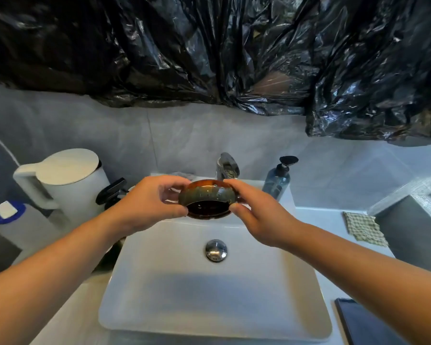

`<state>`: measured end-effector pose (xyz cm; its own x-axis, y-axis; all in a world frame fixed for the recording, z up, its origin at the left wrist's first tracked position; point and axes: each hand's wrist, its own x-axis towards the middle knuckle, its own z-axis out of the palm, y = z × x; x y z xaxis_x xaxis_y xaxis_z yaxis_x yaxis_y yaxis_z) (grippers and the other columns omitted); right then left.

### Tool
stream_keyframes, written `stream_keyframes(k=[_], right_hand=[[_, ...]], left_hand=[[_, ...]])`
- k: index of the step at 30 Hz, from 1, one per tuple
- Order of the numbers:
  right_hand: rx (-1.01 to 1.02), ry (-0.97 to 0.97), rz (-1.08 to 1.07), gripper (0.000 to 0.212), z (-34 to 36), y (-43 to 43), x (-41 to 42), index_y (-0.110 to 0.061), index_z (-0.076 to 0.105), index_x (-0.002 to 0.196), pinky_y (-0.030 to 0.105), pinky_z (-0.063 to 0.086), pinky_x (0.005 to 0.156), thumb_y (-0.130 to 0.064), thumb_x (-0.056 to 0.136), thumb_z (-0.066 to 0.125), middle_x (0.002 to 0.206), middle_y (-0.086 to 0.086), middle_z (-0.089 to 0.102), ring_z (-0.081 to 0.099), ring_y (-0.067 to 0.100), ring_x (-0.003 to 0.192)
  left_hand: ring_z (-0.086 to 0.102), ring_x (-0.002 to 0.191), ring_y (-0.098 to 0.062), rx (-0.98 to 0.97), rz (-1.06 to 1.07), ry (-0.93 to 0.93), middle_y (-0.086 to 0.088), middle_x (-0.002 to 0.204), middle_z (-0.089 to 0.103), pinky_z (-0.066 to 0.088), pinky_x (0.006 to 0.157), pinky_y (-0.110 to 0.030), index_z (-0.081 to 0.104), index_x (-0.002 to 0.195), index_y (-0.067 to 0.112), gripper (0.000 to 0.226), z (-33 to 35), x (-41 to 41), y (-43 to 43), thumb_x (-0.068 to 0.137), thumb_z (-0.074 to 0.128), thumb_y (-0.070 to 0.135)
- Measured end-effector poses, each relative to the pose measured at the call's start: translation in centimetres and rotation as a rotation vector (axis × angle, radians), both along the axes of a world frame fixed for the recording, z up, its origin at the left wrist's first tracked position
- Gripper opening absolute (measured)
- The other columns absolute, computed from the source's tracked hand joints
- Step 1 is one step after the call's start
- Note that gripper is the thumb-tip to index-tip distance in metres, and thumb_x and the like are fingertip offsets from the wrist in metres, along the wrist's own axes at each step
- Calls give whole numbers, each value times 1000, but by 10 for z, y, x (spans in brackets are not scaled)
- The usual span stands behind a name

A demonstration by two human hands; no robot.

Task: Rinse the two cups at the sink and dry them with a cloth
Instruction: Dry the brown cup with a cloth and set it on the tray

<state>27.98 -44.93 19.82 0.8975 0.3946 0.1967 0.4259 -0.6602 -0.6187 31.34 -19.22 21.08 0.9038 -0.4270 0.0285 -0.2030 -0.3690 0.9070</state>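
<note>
- One cup (208,199) is in your grasp, held over the back of the sink (174,295), just in front of the tap (227,165).
- Your left hand (147,200) pinches its left side between thumb and curled fingers; your right hand (256,215) pinches the right side likewise.
- The cup is tipped on its side, mouth facing you; the interior reads dark and glossy.
- Its shape is round and shallow; the glaze is amber-brown with a mottled grey-green band.
- The sink is a smooth white rectangular basin with a round chrome drain plug (216,250).
- A checked cloth (363,229) lies on the counter to your right, well apart from the cup.
- A translucent blue pump bottle (276,181) stands right of the tap; its fill level cannot be told.
- A white kettle (65,180), lid closed, stands at the left.
</note>
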Motion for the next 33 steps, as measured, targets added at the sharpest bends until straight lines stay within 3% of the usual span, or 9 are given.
stream_keyframes(k=[2, 5, 9, 15, 19, 22, 28, 30, 33], right_hand=[[154, 130, -45, 30, -5, 16, 5, -26, 54, 130, 25, 50, 90, -17, 103, 45, 116, -1, 67, 61, 12, 103], [435, 405, -96, 29, -16, 40, 14, -4, 63, 115, 38, 57, 89, -18, 104, 40, 102, 20, 69, 66, 29, 93], [581, 711, -137, 40, -40, 68, 26, 4, 64, 107, 47, 58, 86, -22, 108, 34, 91, 19, 70, 67, 29, 84], [504, 893, -201, 44, -70, 103, 62, -5, 64, 116, 34, 58, 77, -37, 107, 36, 102, 14, 70, 66, 24, 84], [245, 567, -345, 28, -95, 128, 112, -11, 64, 116, 41, 56, 88, -29, 100, 50, 112, 9, 68, 65, 29, 100], [-14, 332, -367, 17, -114, 145, 150, -14, 65, 94, 31, 44, 69, -24, 97, 52, 87, 3, 65, 60, 25, 81], [-291, 289, -381, 45, -129, 160, 191, -14, 54, 135, 39, 55, 90, -15, 92, 64, 129, 13, 58, 64, 33, 108], [-347, 337, -387, 45, -127, 158, 195, -13, 61, 128, 37, 54, 88, -7, 85, 70, 119, 13, 67, 65, 34, 107], [-128, 310, -432, 10, -113, 154, 190, -14, 66, 91, 29, 48, 63, -21, 94, 60, 78, 6, 66, 64, 27, 77]], left_hand=[[74, 97, -22, -114, -8, 154, -1, 103, 78, 61, 80, -33, 75, 110, 16, 36, -11, 3, 14, 77, 82, 3], [74, 87, -27, -317, 56, 398, -16, 100, 76, 62, 75, -38, 70, 111, 2, 70, -36, 7, 29, 59, 91, 45], [74, 75, -23, -503, 228, 653, -18, 92, 76, 61, 62, -38, 77, 93, 11, 30, -58, 2, 31, 79, 70, 36], [70, 96, -29, -554, 548, 694, -15, 100, 78, 57, 70, -41, 74, 103, 11, 31, -101, 5, 56, 97, 51, 31], [65, 109, -34, -625, 739, 723, -19, 118, 71, 56, 79, -47, 71, 110, 11, 27, -130, 15, 83, 92, 58, 27], [63, 114, -35, -700, 795, 754, -19, 122, 68, 57, 81, -48, 65, 122, 8, 32, -137, 22, 90, 95, 57, 25], [65, 111, -34, -715, 790, 748, -18, 121, 69, 59, 75, -43, 63, 124, 8, 33, -140, 30, 91, 96, 57, 25], [66, 112, -34, -700, 775, 749, -18, 122, 69, 60, 78, -44, 63, 125, 9, 36, -138, 30, 92, 94, 58, 27], [67, 111, -33, -689, 768, 726, -18, 121, 69, 61, 77, -43, 64, 125, 8, 37, -133, 29, 91, 93, 59, 27]])
